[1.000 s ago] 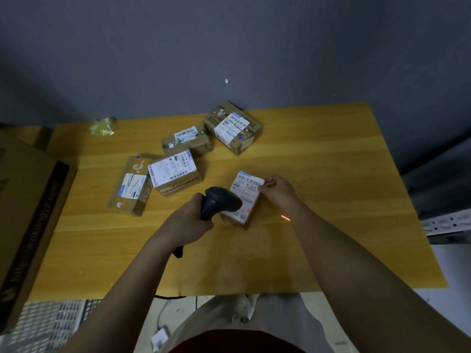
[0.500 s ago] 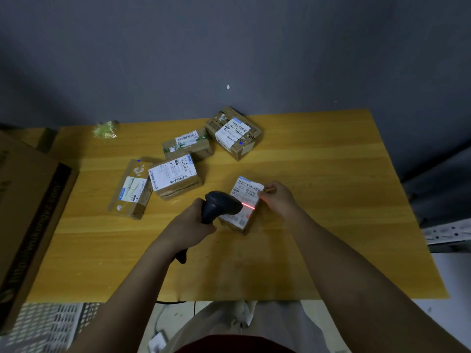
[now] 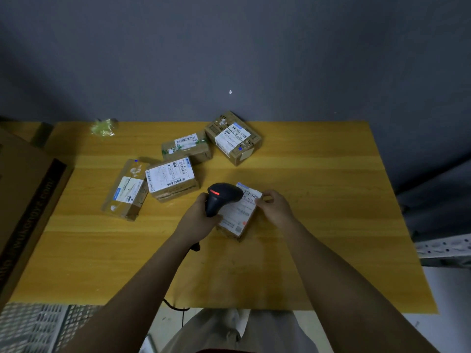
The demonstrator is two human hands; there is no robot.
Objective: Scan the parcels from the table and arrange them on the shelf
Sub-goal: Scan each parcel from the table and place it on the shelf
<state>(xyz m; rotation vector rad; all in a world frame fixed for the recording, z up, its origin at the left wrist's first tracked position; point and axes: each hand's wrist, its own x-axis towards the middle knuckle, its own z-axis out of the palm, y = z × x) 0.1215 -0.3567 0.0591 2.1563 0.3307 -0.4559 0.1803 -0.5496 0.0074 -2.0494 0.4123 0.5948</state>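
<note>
Since the earlier frames, the scanner (image 3: 222,197) had come in over the parcel's label end, the red scan line across the label was gone, and a red indicator was lit on top of the scanner head. The left hand (image 3: 201,220) was clenched round the scanner's handle, with the head aimed toward 2 o'clock across the held parcel (image 3: 239,212). The right hand (image 3: 274,207) pinched that parcel at its far right corner, fingertips on the edge of the white label. The held parcel lay on the table (image 3: 318,225) near centre, its long axis running from 1 o'clock to 7 o'clock, directly between the two hands and touching the right one. The right hand was judged the one placed to lift it, because the left was occupied. A metal rack (image 3: 443,248), possibly the shelf, showed at 3 o'clock beyond the table edge, on the right hand's side. Four further parcels lay at 10 to 12 o'clock: a flat parcel (image 3: 126,189), a labelled parcel (image 3: 172,178), a taped parcel (image 3: 187,147) and a cube parcel (image 3: 233,137).
</note>
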